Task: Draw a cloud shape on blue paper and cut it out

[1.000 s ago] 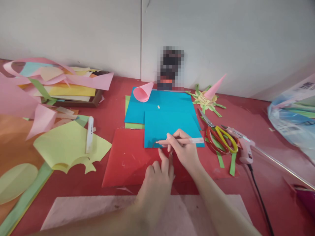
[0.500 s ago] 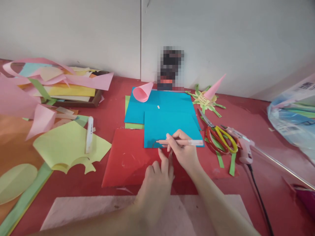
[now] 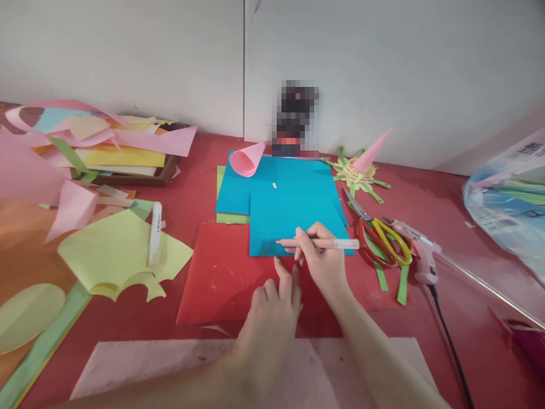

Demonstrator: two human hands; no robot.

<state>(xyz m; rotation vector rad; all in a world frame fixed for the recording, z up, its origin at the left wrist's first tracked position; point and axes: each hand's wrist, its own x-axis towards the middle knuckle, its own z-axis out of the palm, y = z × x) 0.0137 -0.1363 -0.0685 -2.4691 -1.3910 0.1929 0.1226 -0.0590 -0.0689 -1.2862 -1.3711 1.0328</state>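
Red table (image 3: 426,184), grey wall (image 3: 128,57) — hands (image 3: 272,307), pen (image 3: 330,243), blue paper (image 3: 293,213)

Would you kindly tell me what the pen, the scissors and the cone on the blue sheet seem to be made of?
Pen: probably plastic; smooth pink barrel, pale end.
Scissors: likely steel blades, grey with a slight sheen; evenly red and yellow handles suggest plastic.
Cone: apparently matte paper, thin-edged and rolled.

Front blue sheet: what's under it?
The rear blue sheet shows beyond its far edge and the red sheet along its near edge; both appear to run beneath. Whatever else the front blue sheet covers can't be seen.
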